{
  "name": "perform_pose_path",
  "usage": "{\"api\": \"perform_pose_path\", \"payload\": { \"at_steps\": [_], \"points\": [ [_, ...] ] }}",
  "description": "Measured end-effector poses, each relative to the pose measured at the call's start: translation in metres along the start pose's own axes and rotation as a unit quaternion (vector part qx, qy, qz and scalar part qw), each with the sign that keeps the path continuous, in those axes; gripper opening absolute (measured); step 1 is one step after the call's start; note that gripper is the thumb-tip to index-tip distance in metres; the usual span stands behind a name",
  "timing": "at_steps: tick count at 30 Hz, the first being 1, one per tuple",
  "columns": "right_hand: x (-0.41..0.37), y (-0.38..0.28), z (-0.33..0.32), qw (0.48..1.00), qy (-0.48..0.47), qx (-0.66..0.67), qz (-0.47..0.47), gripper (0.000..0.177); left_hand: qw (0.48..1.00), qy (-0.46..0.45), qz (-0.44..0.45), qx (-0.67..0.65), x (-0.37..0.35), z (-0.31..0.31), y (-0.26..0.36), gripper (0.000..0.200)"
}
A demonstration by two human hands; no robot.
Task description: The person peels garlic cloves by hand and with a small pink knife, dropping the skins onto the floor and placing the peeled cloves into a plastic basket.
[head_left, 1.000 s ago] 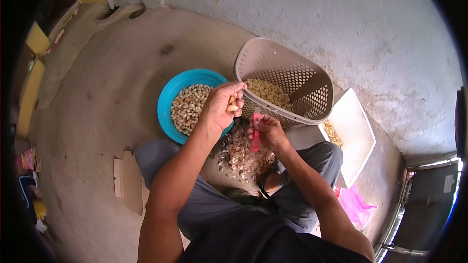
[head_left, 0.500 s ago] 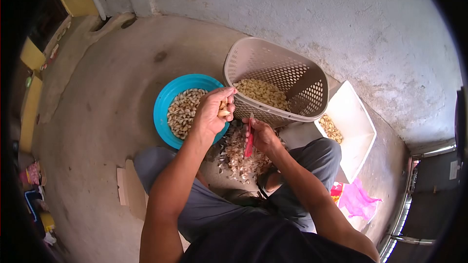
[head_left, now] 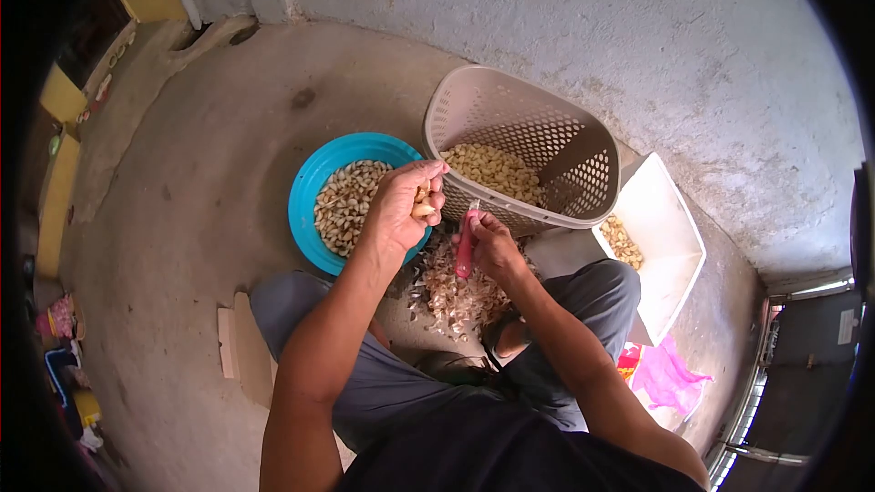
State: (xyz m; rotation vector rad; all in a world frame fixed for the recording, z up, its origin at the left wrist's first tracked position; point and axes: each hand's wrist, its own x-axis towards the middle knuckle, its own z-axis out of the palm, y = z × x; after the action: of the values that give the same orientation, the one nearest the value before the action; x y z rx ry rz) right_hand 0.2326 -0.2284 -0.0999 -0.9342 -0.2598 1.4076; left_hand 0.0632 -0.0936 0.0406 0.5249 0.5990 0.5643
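My left hand [head_left: 407,205] is curled closed around several garlic cloves [head_left: 423,207], above the right rim of a blue basin [head_left: 303,191]. Unpeeled cloves [head_left: 344,210] fill the basin's bottom. In my right hand [head_left: 493,243] is a small knife [head_left: 466,246] with a red handle; its short blade points up toward the basket. Papery peelings [head_left: 453,296] lie heaped on the floor below both hands. Just beyond them, a tall beige perforated basket [head_left: 583,123] leans tilted with pale peeled cloves [head_left: 497,171] inside. Whether the left fingertips pinch a clove is too small to tell.
Right of the basket, a white box [head_left: 670,246] lies tipped with some cloves [head_left: 622,241] in it. A pink plastic bag [head_left: 673,375] rests near my right knee. Cardboard [head_left: 251,346] lies by my left knee. A grey wall [head_left: 638,27] stands behind the basket.
The knife in my right hand has turned, so more of its red handle shows and its blade stands nearer the basket. My left hand has barely moved, still closed on the cloves.
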Motion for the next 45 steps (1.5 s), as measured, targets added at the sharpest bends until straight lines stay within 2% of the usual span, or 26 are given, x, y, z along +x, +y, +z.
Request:
{"api": "perform_pose_path", "payload": {
  "at_steps": [4, 7, 13, 16, 23, 26, 29, 35, 41, 44, 45],
  "points": [
    [0.012, 0.000, -0.002, 0.998, -0.014, -0.007, -0.055, 0.013, 1.000, -0.001, -0.002, 0.001, 0.000, 0.000, -0.002, 0.015],
    [0.013, -0.004, 0.000, 0.998, 0.006, -0.026, -0.051, 0.013, 1.000, -0.003, -0.010, 0.003, 0.000, 0.000, -0.004, 0.015],
    [0.011, -0.011, 0.015, 0.998, 0.000, 0.057, -0.015, 0.010, 1.000, -0.002, -0.006, 0.012, -0.002, 0.003, -0.004, 0.015],
    [0.015, -0.008, 0.010, 0.999, 0.003, 0.030, -0.036, 0.009, 1.000, 0.001, -0.002, 0.011, -0.003, 0.005, -0.004, 0.015],
    [-0.012, -0.002, 0.016, 0.999, 0.019, -0.032, 0.001, 0.011, 1.000, -0.006, -0.010, 0.009, 0.001, 0.000, -0.004, 0.016],
    [0.000, -0.004, 0.010, 0.999, 0.027, 0.038, 0.013, 0.013, 1.000, -0.011, -0.007, 0.005, -0.004, 0.001, 0.000, 0.016],
    [0.006, -0.020, 0.015, 0.999, 0.044, 0.024, -0.018, 0.016, 1.000, -0.016, -0.002, 0.009, -0.006, 0.002, 0.001, 0.016],
    [-0.015, -0.026, 0.029, 0.999, 0.032, 0.019, -0.020, 0.015, 1.000, -0.019, 0.003, 0.002, -0.006, 0.001, 0.002, 0.016],
    [-0.038, -0.034, 0.046, 0.997, -0.002, -0.053, -0.057, 0.012, 1.000, -0.026, 0.006, -0.003, -0.006, -0.001, 0.004, 0.017],
    [-0.044, -0.045, 0.062, 0.963, -0.001, -0.221, -0.155, 0.015, 1.000, -0.024, 0.007, -0.014, -0.007, -0.003, 0.003, 0.018],
    [-0.055, -0.054, 0.080, 0.954, 0.002, -0.252, -0.162, 0.014, 1.000, -0.020, 0.005, -0.021, -0.007, -0.004, 0.002, 0.018]
  ]
}}
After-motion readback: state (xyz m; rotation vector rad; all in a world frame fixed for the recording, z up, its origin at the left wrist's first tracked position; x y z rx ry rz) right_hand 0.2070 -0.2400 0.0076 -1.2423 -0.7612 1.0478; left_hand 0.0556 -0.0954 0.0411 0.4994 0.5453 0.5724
